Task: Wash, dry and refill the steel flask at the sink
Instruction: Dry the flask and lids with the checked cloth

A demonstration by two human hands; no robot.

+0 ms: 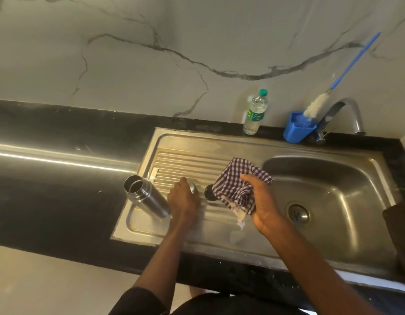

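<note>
Drying stage: right hand (pixel 259 201) grips checked cloth (pixel 236 187) around flask lid (pixel 208 192); left hand's (pixel 184 197) fingers curl on steel cup (pixel 193 187); open flask (pixel 146 195) stands beside; wipe threads thoroughly

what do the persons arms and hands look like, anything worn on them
Both forearms are bare from elbow to wrist. The left hand and right hand show no gloves, rings, watch or bracelets. A dark short sleeve covers the left upper arm.
</note>
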